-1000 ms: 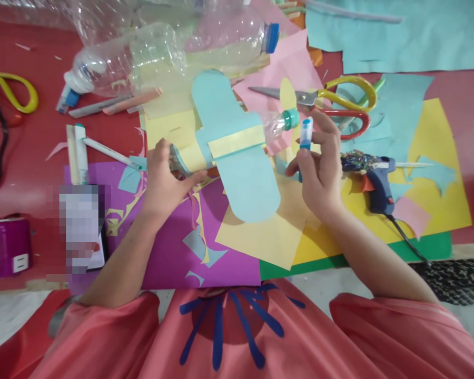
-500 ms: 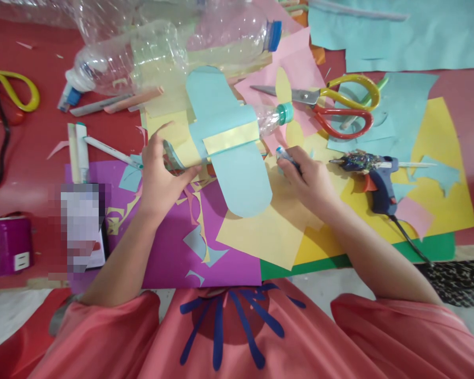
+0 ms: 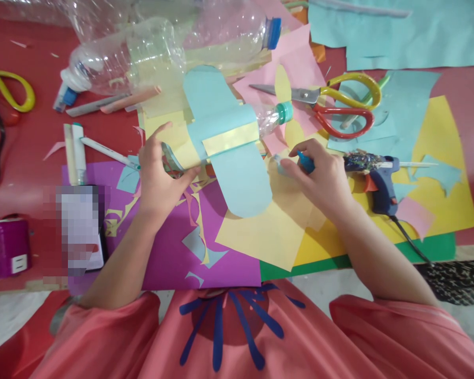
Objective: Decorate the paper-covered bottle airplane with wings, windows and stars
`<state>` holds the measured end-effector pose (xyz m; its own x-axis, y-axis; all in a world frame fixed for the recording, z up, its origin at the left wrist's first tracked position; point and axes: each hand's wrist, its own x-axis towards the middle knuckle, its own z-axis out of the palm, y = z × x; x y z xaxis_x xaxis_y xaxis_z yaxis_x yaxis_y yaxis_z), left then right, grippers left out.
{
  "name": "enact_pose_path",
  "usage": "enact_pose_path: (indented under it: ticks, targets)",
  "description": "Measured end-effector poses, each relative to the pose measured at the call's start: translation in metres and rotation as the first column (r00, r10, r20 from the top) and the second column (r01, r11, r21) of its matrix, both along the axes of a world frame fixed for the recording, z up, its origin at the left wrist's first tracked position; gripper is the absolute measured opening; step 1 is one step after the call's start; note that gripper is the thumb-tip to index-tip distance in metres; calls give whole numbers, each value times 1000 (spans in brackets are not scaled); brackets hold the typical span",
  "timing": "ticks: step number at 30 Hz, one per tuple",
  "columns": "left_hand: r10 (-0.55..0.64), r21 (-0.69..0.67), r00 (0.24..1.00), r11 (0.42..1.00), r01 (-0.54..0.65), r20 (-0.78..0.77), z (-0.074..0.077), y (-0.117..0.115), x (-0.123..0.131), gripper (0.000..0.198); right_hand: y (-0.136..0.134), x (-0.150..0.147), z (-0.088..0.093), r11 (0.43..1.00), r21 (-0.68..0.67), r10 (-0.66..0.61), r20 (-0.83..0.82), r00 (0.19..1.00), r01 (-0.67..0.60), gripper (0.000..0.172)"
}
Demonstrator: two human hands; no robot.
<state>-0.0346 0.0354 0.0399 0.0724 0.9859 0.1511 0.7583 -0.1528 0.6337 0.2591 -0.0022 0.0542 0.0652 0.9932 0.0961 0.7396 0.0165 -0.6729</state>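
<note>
A small plastic bottle wrapped in light-blue and yellow paper [image 3: 229,123] lies across the middle, shaped like a toy plane. Two rounded blue paper wings [image 3: 247,184] stick out from it, and its green cap [image 3: 285,112] points right. My left hand [image 3: 156,171] grips the yellow-wrapped end, thumb on the near side and fingers on the far side. Right of the near wing, my right hand [image 3: 319,173] is closed on a blue marker [image 3: 306,162], partly hidden by the fingers. A pale, blurred bit shows at the thumb tip; I cannot tell what it is.
Scissors [image 3: 308,95] with yellow and red handles lie beyond my right hand. A glue gun [image 3: 383,181] rests just right of it. Clear bottles [image 3: 154,52] fill the back left. Markers [image 3: 78,152], a phone [image 3: 81,226] and paper scraps [image 3: 195,245] lie at the left.
My right hand has shifted slightly right toward the glue gun, and its fingers have changed their hold on the marker. My left hand and the paper-wrapped bottle stay nearly in place.
</note>
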Motion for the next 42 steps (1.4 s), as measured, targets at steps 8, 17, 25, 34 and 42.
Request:
enact_pose_path:
  ticks: [8, 17, 25, 34, 42]
  targets:
    - [3, 1, 1000, 1000, -3, -26, -7, 1, -7, 79, -1, 2, -3, 978, 200, 99, -213, 972, -56, 43]
    - [-36, -55, 999, 998, 36, 14, -11, -3, -7, 65, -1, -1, 4, 997, 73, 39, -468, 883, -6, 36]
    - [-63, -77, 996, 995, 68, 57, -8, -1, -7, 68, 5, 3, 19, 999, -5, -50, -456, 888, 54, 43]
    - [-141, -34, 973, 988, 149, 181, -17, 6, -13, 87, 39, -26, 46, 978, 181, 204, -738, 643, -102, 20]
    - [-122, -40, 987, 991, 127, 107, -20, 7, -14, 85, 65, -59, 34, 897, 213, 426, -649, 630, -386, 27]
